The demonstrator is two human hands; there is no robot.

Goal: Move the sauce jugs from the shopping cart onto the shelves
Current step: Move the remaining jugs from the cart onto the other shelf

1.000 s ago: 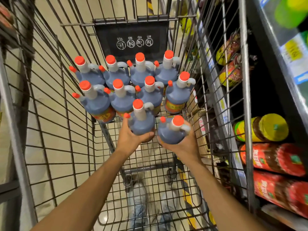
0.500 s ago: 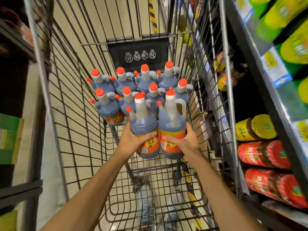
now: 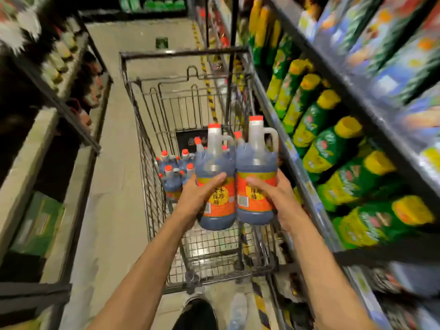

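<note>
Here we go: both forearms stretch out over the shopping cart (image 3: 152, 194). The left hand (image 3: 197, 196) curls its fingers round the orange label of the left sauce jug (image 3: 214, 163), and the right hand (image 3: 278, 196) grips the right sauce jug (image 3: 256, 160). The two are upright, side by side and touching, held above the basket. Beyond them, more red-capped jugs (image 3: 171, 179) cluster deep in the cart. Hard on the right, the shelves (image 3: 357, 98) are packed with green-and-yellow bottles (image 3: 333, 151).

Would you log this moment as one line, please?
left hand: holds left jug | right hand: holds right jug | both upright over cart | other jugs: in cart
</note>
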